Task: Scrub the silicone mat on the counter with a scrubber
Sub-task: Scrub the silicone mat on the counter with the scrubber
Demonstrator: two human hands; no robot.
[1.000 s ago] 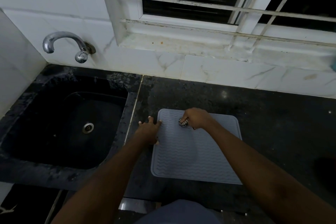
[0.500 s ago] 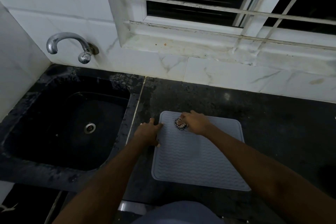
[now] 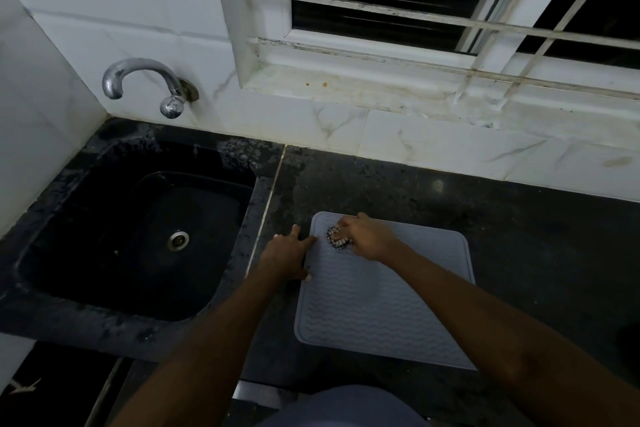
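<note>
Fingers (image 3: 294,234) of the left hand (image 3: 289,255) lie spread and flat, straddling the left edge of the mat (image 3: 381,298), with the fingertips on the silicone and the palm on the counter (image 3: 502,218) toward the sink (image 3: 131,236). That pin looks worth keeping firm, since a thin silicone sheet would likely creep or ripple under hard strokes. Just right of it, at the mat's far-left corner, the right hand (image 3: 369,236) curls its fingers tightly around the scrubber (image 3: 336,238), pressing it down onto the ribbed surface. Short overlapping strokes along the wavy ridges would probably clean best. Most of the mat, from that corner toward its near and right edges, appears yet to be covered, so the work should march rightward.
</note>
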